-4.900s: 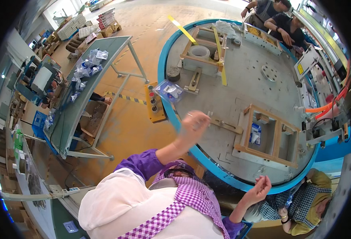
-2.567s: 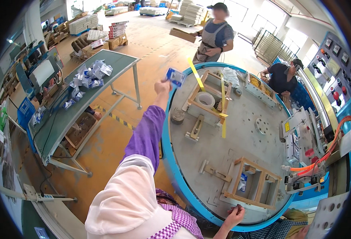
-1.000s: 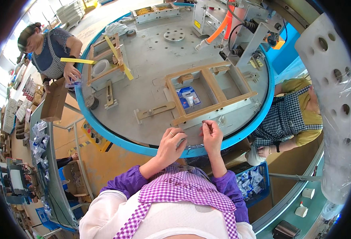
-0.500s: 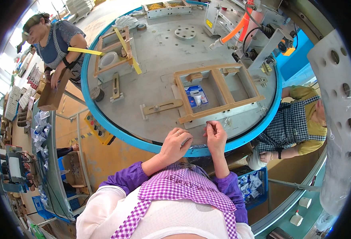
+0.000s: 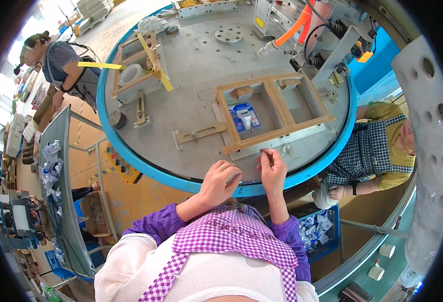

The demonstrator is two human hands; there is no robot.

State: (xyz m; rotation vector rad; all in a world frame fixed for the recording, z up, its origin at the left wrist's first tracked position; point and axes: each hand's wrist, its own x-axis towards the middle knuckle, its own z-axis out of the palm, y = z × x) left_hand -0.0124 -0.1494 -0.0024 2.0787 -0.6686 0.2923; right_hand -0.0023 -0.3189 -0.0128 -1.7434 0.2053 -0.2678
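Both my hands hover at the near rim of a round grey table. My left hand (image 5: 218, 182) is curled closed, and whatever is inside it, if anything, is hidden. To its right, my right hand (image 5: 273, 170) has thumb and fingers pinched together; I cannot make out anything between them. Just beyond them lies a two-compartment frame (image 5: 275, 132) with brown taped edges. Its left compartment holds a blue card package (image 5: 239, 109) with a small white tube (image 5: 246, 121) on it. The right compartment shows only its grey bottom.
A blue rim (image 5: 156, 177) edges the table. Another taped frame (image 5: 115, 90) holds a tape roll and yellow strips. A slotted metal bar (image 5: 201, 133) lies left of the near frame. Orange hoses (image 5: 292, 32) hang at the far right. Co-workers stand left and right. A blue crate (image 5: 332, 241) holds packets.
The view has shifted slightly, so the table and frame sit a little further left. The co-worker on the left has lowered a brown box toward the side bench. My hands have barely moved.
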